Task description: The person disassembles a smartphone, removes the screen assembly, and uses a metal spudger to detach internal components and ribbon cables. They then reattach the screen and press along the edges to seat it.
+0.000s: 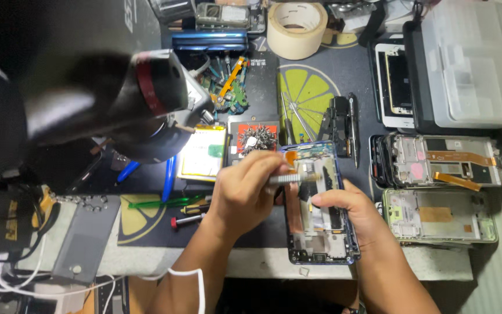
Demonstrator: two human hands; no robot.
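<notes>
Blurred lamp head (pixel 88 99); opened phone (pixel 319 203) lengthwise away, under hands.

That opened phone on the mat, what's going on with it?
A person is working on an opened phone lying on a dark work mat. The left hand holds a slim metal tool to the phone's upper innards, while the right hand steadies its edge. More stripped phone frames lie to the right, a roll of tape behind.
</notes>
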